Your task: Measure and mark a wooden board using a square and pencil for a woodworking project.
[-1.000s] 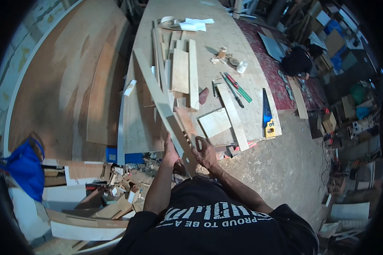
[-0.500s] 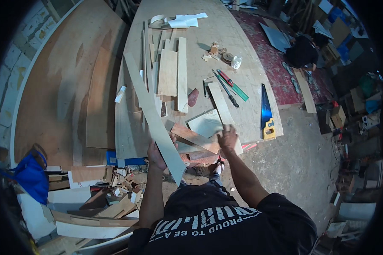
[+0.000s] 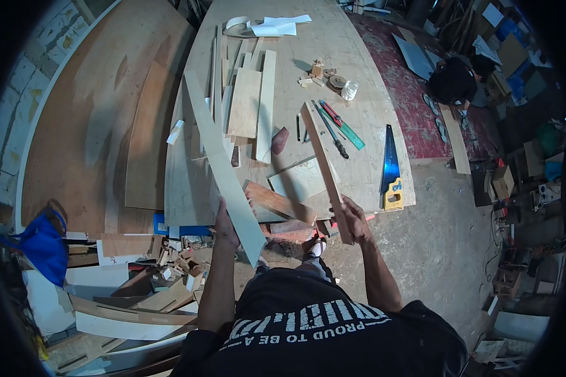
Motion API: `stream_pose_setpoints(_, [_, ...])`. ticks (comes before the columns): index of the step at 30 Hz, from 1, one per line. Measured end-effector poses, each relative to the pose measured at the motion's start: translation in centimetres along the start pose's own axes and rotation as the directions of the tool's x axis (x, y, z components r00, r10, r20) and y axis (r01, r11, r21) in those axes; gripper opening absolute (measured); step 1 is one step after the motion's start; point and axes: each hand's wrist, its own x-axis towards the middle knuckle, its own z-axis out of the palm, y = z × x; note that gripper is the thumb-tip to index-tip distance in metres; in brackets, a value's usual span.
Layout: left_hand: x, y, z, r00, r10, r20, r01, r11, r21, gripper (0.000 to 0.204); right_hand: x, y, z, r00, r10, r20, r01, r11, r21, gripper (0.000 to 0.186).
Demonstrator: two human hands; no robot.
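Observation:
My left hand grips a long pale board near its close end, the far end reaching up over the left of the table. Closed around the near end of a narrower wooden strip is my right hand; the strip is tilted up with its edge showing. Between the two pieces, a reddish-brown board and a pale square panel lie at the table's near edge. A small dark red piece rests farther in.
A blue-bladed handsaw lies on the table's right. Beyond the strip are a green-and-red tool, a dark slim tool and a tape roll. Offcuts pile up at lower left. Another person crouches at far right.
My right hand has lifted the strip off the table, drawn it toward me and turned it on edge. The long board in my left hand has shifted slightly left and nearer its near end has risen.

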Motion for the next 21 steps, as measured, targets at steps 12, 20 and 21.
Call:
stream_pose_setpoints(12, [1.6,-1.6,-1.9,0.996,-0.003,0.087,-0.019,0.969,0.247,0.025,1.2,-3.8,15.2,0.952,0.119,0.281,-0.075,0.984,-0.163,0.053])
stream_pose_setpoints(20, [1.4,-1.3,-3.2,0.99,0.137,0.036,-0.142,0.958,0.25,0.032,2.6,-1.6,18.3,0.953,0.099,0.285,-0.05,0.983,-0.175,0.053])
stream_pose_setpoints(21, [1.3,-1.3,-3.0,0.985,0.171,-0.004,-0.163,0.945,0.283,0.033,2.7,-1.8,18.6,0.951,0.103,0.291,-0.05,0.982,-0.183,0.053])
